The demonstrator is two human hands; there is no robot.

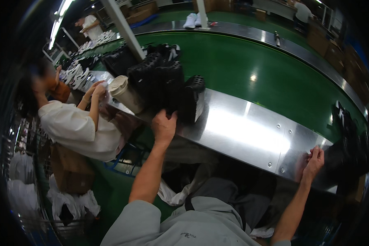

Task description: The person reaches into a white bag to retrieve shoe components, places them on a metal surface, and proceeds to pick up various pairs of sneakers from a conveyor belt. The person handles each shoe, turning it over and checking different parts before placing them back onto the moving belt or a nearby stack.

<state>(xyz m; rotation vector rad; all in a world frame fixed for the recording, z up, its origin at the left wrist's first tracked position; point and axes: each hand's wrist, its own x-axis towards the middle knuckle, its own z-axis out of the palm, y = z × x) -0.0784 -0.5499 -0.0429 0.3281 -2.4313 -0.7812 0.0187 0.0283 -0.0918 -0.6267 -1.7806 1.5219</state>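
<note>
I see black shoes (170,80) already grouped on the bench (242,127) beside my left fingers (161,117), whose grip I cannot tell, while my right fingers (315,153) curl, hold equally unclear; no shoe is raised, so handling seems unfinished.

Left hand (164,128) close to black shoes (168,84); right hand (313,165) at metal ledge's (242,131) near edge.

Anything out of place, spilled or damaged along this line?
One thing: a beige lidded cup stands on the metal ledge beside the black shoes, looking out of place among footwear. No spill or damage is discernible.
</note>
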